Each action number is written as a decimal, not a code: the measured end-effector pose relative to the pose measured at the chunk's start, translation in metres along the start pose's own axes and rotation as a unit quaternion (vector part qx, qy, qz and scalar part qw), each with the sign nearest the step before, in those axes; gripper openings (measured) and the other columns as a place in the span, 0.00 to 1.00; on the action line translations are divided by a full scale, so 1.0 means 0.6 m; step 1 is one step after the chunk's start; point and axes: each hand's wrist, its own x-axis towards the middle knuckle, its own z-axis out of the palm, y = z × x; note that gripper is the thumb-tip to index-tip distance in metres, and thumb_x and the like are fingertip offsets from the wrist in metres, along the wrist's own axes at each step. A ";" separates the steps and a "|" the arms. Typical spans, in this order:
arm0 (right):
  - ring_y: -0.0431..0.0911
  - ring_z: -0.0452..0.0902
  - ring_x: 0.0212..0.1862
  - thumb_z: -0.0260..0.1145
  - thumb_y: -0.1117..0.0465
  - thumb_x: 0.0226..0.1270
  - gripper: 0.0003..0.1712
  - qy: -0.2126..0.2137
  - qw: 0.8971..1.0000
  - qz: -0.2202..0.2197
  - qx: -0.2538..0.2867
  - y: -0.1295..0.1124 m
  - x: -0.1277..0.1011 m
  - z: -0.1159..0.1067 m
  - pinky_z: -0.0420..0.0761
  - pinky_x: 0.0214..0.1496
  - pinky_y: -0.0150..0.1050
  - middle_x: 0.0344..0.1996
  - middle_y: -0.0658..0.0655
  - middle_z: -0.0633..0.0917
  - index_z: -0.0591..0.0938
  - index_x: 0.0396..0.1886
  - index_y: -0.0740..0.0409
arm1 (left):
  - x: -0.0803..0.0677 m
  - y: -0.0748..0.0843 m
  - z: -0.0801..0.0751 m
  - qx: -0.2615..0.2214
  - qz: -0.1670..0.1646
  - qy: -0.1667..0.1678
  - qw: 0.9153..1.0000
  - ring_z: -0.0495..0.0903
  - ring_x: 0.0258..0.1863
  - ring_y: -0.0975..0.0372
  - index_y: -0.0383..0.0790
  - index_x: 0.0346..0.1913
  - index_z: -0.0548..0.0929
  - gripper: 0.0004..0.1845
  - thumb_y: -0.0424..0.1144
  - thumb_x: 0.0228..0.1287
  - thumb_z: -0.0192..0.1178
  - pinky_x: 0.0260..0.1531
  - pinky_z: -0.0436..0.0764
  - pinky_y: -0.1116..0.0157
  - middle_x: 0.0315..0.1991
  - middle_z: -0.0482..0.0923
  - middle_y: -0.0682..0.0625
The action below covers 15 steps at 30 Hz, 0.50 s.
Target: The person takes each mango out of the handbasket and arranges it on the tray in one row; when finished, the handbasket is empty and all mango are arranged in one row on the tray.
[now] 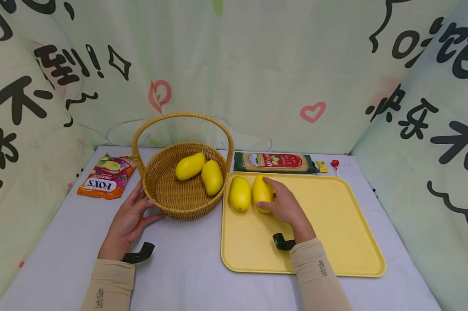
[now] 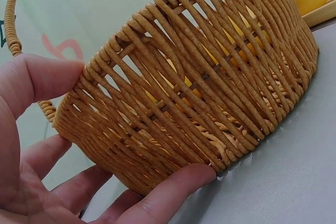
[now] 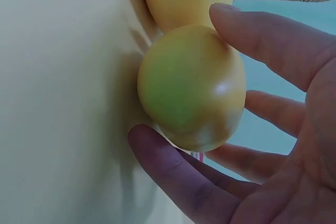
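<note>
My right hand point(image 1: 275, 199) grips a yellow mango point(image 1: 259, 190) lying on the yellow tray point(image 1: 335, 224). In the right wrist view the thumb point(image 3: 173, 177) is under this greenish-yellow mango point(image 3: 191, 87) and the fingers curve over it. A second mango point(image 1: 239, 193) lies touching it on the left. A wicker basket point(image 1: 179, 205) with a hoop handle holds two more mangoes point(image 1: 189, 166) point(image 1: 212, 177). My left hand point(image 1: 130, 216) rests against the basket's left wall, with the thumb point(image 2: 47, 77) at the rim and the fingers point(image 2: 173, 187) along the base.
A FOX'S candy bag point(image 1: 106, 177) lies at the back left. Behind the tray sit a green-and-red noodle pack point(image 1: 275, 162), a small yellow packet point(image 1: 322, 166) and a red lollipop point(image 1: 335, 164). Printed cloth walls close in the grey table point(image 1: 187, 268) on three sides.
</note>
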 end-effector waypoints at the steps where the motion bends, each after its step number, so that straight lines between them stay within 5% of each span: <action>1: 0.65 0.70 0.73 0.77 0.58 0.66 0.50 -0.001 1.000 0.001 0.001 -0.001 0.000 0.000 0.72 0.78 0.62 0.79 0.67 0.67 0.62 0.84 0.57 | 0.000 0.000 0.000 0.000 0.000 0.000 1.000 0.52 0.86 0.49 0.78 0.84 0.47 0.42 0.31 0.84 0.47 0.64 0.80 0.43 0.89 0.38 0.55; 15: 0.68 0.73 0.71 0.77 0.52 0.67 0.53 -0.013 1.000 0.020 -0.013 -0.009 -0.004 -0.013 0.72 0.77 0.64 0.81 0.67 0.65 0.59 0.85 0.53 | 0.000 0.001 0.000 -0.003 0.000 0.004 1.000 0.51 0.86 0.48 0.77 0.84 0.48 0.42 0.31 0.83 0.49 0.64 0.79 0.42 0.89 0.38 0.55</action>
